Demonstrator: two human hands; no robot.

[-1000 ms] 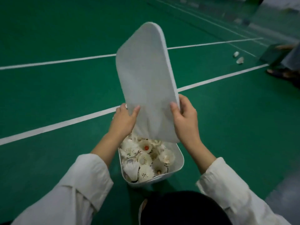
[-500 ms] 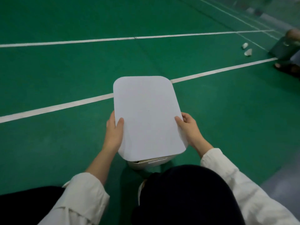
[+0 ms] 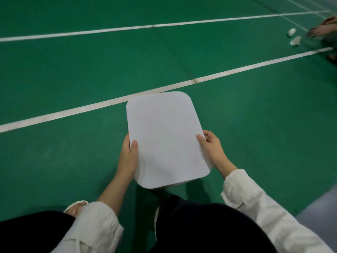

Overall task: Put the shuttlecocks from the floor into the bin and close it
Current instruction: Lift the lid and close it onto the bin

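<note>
A white lid (image 3: 166,137) lies flat over the bin (image 3: 175,185) (only a sliver of it shows) on the green court floor (image 3: 73,70). The left hand (image 3: 127,157) and right hand (image 3: 213,152) grasp the lid's side edges, thumbs on top. Two shuttlecocks (image 3: 291,31) lie well apart at the upper right, near another person's hand (image 3: 317,31).

Probably an indoor badminton court: green sports floor (image 3: 73,73) with white boundary lines (image 3: 54,115).

Open floor (image 3: 73,161) rings the lid (image 3: 166,139) left, right and beyond (knees (image 3: 209,225) crowd the near side).
</note>
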